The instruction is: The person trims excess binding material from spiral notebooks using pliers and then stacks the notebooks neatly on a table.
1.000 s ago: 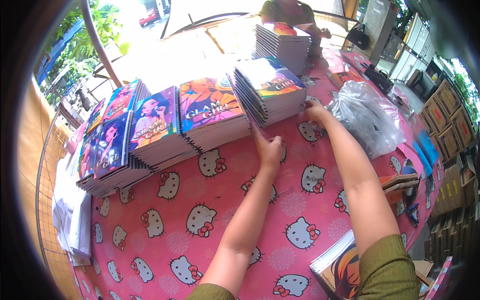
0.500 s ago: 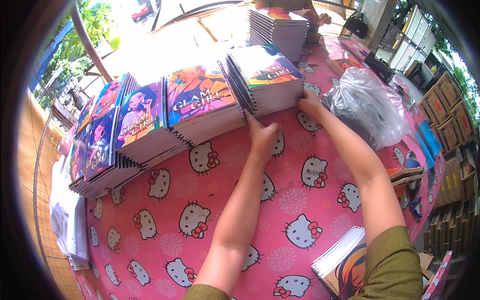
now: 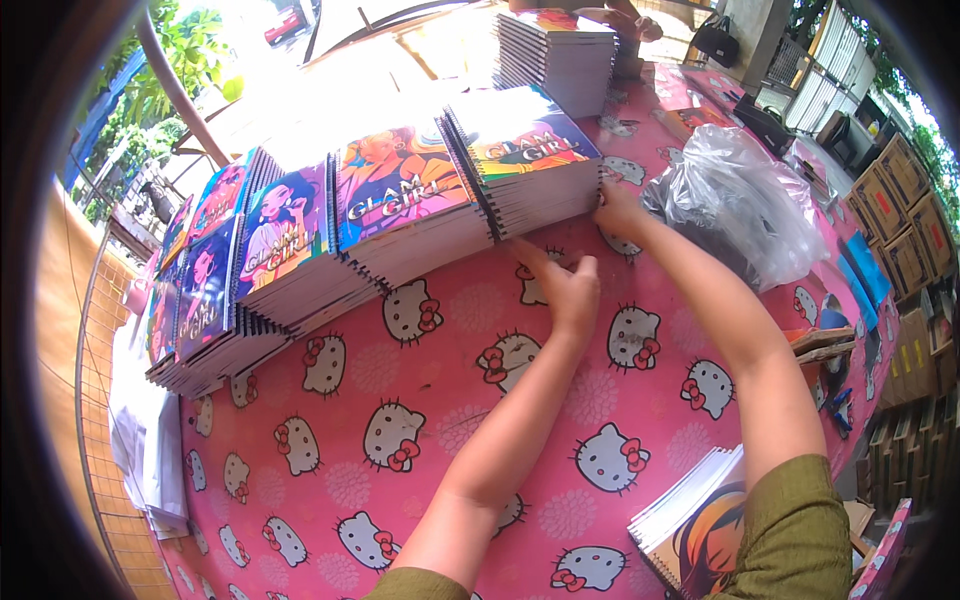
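Observation:
A stack of spiral-bound notebooks with colourful illustrated covers stands at the right end of a row of similar stacks. My right hand is against this stack's near right corner, its fingers along the side and partly hidden. Just below the stack's near left corner is my left hand, thumb and index finger apart and holding nothing. The index fingertip comes close to the bottom edge; whether it touches I cannot tell. Directly left stands another notebook stack, its black spiral binding facing the first stack.
More notebook stacks continue left. Right of my right hand lies a clear plastic bag. Another notebook pile stands farther back, near another person's hand. Notebooks lie by my right sleeve on the pink patterned tablecloth.
My left hand has drawn back from between the stacks, toward me and right. The right-end stack now sits closer to its left neighbour, its edges more even. My right hand stays at its corner.

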Available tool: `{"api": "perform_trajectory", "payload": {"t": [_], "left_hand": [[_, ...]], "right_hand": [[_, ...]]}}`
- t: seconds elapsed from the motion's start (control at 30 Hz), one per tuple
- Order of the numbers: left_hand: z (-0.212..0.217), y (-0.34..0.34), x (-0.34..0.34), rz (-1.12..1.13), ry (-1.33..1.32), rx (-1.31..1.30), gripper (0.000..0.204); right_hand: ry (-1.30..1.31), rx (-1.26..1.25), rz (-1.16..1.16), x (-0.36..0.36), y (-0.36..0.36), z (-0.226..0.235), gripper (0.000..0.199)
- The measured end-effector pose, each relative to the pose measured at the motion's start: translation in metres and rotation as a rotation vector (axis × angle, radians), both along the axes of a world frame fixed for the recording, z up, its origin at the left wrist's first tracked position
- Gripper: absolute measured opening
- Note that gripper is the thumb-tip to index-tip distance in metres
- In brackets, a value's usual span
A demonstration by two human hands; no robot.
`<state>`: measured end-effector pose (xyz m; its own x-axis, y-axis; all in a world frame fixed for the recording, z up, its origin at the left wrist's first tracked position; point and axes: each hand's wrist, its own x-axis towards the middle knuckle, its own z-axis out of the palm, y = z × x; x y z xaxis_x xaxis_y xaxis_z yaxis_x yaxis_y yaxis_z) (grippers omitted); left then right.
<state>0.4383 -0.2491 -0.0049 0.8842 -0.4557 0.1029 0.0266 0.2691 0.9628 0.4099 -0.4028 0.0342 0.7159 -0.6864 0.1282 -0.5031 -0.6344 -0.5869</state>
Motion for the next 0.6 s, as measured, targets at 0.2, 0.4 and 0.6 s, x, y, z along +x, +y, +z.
{"api": "perform_trajectory", "payload": {"t": [0.2,0.4,0.6], "left_hand": [[0.015,0.019,-0.002,0.004,0.145,-0.171,0.099],[0.014,0.022,0.008,0.03,0.083,-0.109,0.096],[0.01,0.017,-0.004,-0.036,0.066,-0.076,0.092]], "right_hand": [[-0.263,0.661,-0.188,0.004,-0.07,-0.006,0.043],[-0.455,1.087,-0.028,0.037,-0.064,0.011,0.108],[-0.457,0.897,-0.385,0.004,-0.048,0.051,0.108]]}}
